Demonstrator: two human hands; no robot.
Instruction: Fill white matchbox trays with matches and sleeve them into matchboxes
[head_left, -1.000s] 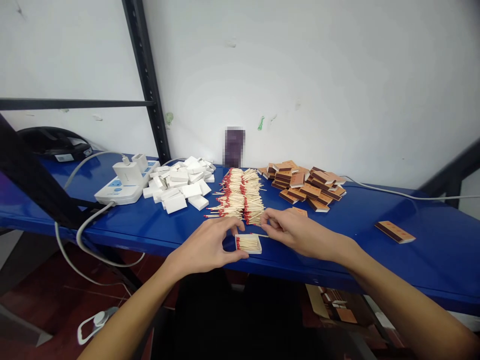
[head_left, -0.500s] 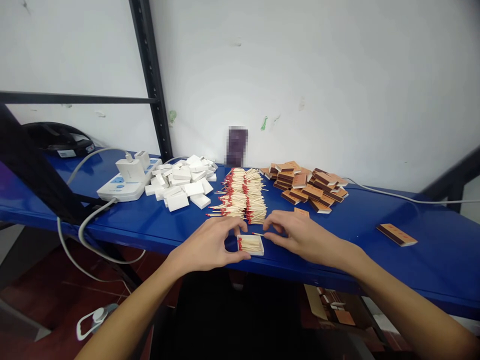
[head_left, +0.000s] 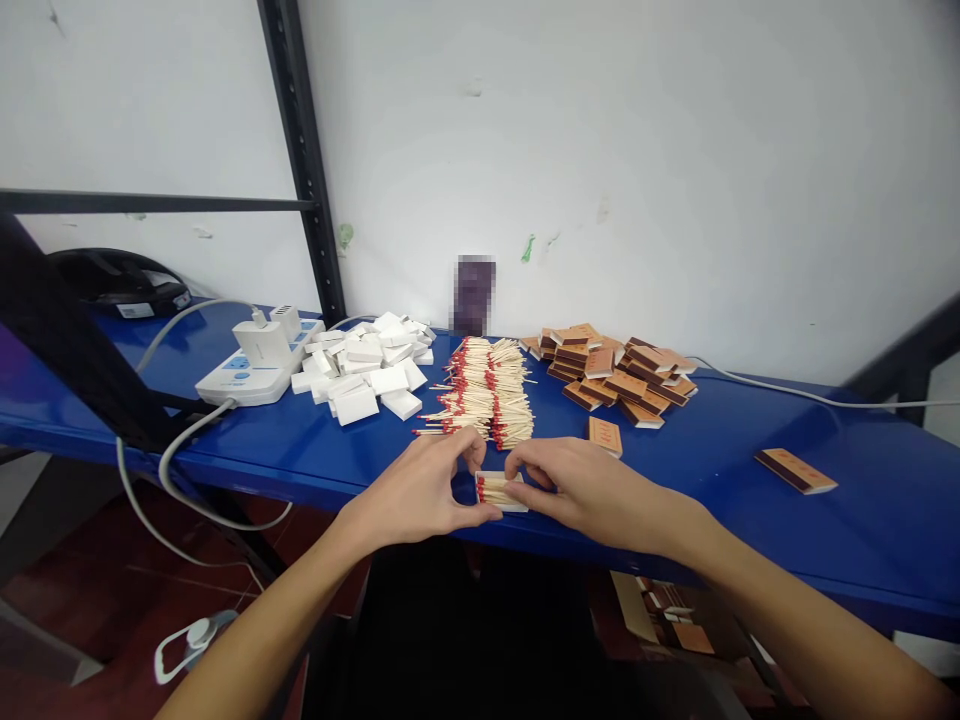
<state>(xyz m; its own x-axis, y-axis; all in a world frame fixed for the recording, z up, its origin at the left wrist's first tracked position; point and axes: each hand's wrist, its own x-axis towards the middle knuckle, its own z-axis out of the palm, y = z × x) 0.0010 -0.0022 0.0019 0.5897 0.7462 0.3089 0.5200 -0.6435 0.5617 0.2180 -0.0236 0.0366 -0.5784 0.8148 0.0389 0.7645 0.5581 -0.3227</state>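
At the front edge of the blue shelf, a small white matchbox tray [head_left: 517,507] holds a layer of red-tipped matches [head_left: 493,492]. My left hand [head_left: 420,487] grips the tray at its left end, thumb on the near side and fingers at the far side. Over the tray's right end is my right hand [head_left: 581,487], its thumb and index finger pinched on a match whose length is mostly lost among the others. Just beyond both hands lie two rows of loose matches [head_left: 487,390], heads toward the left.
White empty trays [head_left: 367,365] are heaped at the left beside a power strip [head_left: 247,378] with cables. Brown matchbox sleeves [head_left: 619,375] form a pile at the right. One sleeve [head_left: 604,436] lies near my right hand, another [head_left: 796,470] farther right. A black post [head_left: 304,150] rises at left.
My right hand has moved left, bringing a match from beside the tray to over it. The left hand keeps its grip on the tray.
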